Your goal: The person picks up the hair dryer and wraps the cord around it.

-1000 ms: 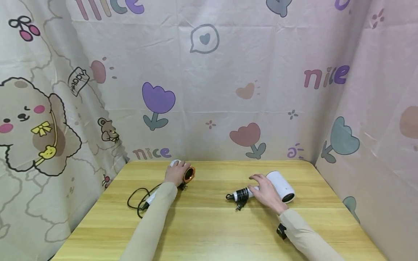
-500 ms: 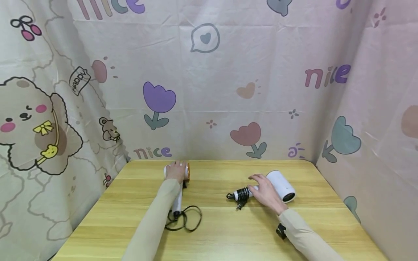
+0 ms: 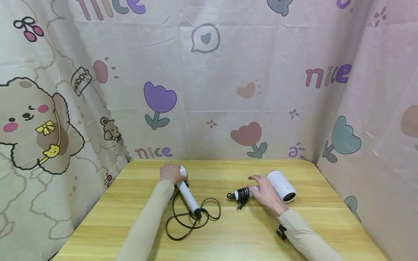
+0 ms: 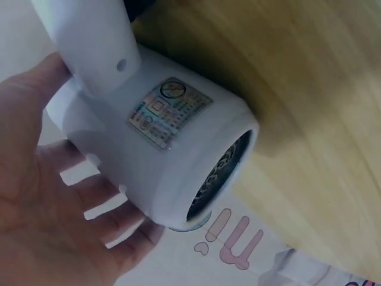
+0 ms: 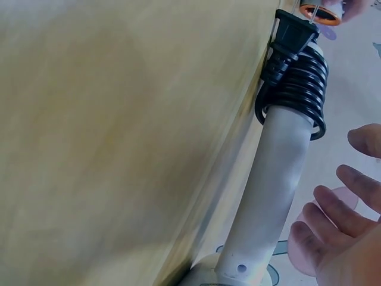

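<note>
At the back left of the table, my left hand (image 3: 171,174) holds a white hair dryer (image 3: 188,198) by its barrel. The left wrist view shows the fingers along one side of the barrel (image 4: 113,134) and the thumb by the handle's base; a label and the round grille end face the camera. A loose black cord (image 3: 176,237) trails from its handle. Another white hair dryer (image 3: 280,184) lies on the right, its black cord (image 5: 300,83) wound round the handle's end. My right hand (image 3: 266,194) is over its handle, fingers loosely bent and apart from the handle (image 5: 268,185).
The dryers lie on a light wooden table (image 3: 248,235). A patterned cloth (image 3: 209,87) hangs behind the table and at both sides. A small black object (image 3: 281,232) is at the right wrist. The left dryer's orange-rimmed end (image 5: 321,13) appears atop the right wrist view.
The left hand has turned the left dryer on the table: its handle and cord have swung to the right, and the orange-rimmed end has gone from the head view. The right hand stays put.
</note>
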The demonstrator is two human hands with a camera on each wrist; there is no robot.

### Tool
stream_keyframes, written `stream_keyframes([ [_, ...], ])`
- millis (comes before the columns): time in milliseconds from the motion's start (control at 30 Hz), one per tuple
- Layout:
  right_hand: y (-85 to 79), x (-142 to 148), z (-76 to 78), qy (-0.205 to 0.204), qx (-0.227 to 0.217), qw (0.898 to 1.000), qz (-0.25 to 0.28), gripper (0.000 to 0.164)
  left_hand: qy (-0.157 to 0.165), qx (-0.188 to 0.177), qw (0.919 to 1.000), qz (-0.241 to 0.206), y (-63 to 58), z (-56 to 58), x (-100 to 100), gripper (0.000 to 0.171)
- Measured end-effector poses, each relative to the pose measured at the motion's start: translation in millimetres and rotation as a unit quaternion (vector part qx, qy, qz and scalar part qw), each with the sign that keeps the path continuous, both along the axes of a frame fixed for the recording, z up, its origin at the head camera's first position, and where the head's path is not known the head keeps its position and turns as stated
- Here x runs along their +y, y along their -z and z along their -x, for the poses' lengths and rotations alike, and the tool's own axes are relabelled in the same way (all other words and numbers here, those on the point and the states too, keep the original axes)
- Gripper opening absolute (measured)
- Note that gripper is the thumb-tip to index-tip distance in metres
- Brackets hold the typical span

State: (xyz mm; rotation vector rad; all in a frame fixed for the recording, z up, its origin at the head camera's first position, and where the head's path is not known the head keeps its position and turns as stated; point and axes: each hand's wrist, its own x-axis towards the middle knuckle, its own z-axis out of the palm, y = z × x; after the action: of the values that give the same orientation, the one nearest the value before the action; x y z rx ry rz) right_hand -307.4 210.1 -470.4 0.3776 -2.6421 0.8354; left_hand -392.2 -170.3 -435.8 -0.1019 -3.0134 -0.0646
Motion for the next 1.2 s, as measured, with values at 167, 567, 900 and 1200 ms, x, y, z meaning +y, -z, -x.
stream_keyframes([
  [167,2.6,0,-0.1,0.005,0.006,1.0,0.001,0.042,-0.015,-0.027,0.9965,-0.078,4.3,-2.7,-4,0.07],
  [567,4.3,-10,-0.7,-0.018,-0.003,0.999,0.029,0.039,-0.053,-0.101,0.973,-0.201,7.8,-18.6,-25,0.076],
  [900,2.5,-19,-1.3,-0.043,-0.02,0.997,0.053,0.036,-0.096,-0.088,0.9504,-0.283,11.7,-21.2,-52,0.075],
  [1200,-0.7,-36,-0.3,-0.059,-0.04,0.993,0.092,0.029,-0.132,-0.046,0.9035,-0.405,15.7,-23.9,-61,0.08],
])
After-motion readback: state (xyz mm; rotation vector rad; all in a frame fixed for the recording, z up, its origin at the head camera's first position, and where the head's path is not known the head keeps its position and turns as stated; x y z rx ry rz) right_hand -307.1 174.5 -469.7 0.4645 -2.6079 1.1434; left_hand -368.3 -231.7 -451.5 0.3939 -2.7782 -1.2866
